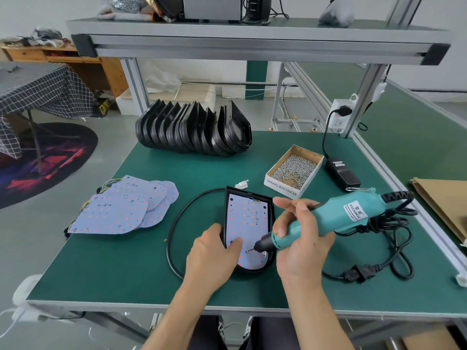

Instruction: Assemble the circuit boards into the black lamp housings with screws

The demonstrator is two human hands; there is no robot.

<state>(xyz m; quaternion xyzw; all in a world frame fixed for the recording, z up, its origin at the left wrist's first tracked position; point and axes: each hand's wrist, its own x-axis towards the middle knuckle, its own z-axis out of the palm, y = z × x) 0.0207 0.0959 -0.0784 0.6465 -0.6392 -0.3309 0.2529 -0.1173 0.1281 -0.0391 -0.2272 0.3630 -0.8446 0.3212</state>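
Note:
A black lamp housing lies on the green table with a pale circuit board inside it. My left hand grips the housing's left edge, thumb pressing on the board. My right hand grips a teal electric screwdriver, tilted, its bit tip touching the board near its front end. A stack of loose circuit boards lies at the left. Several empty black housings stand in a row at the back. An open cardboard box of screws sits right of centre.
The screwdriver's black cable coils at the right, with its power adapter behind. A black cord loops left of the housing. A small white plastic part lies behind it. A shelf overhangs the bench.

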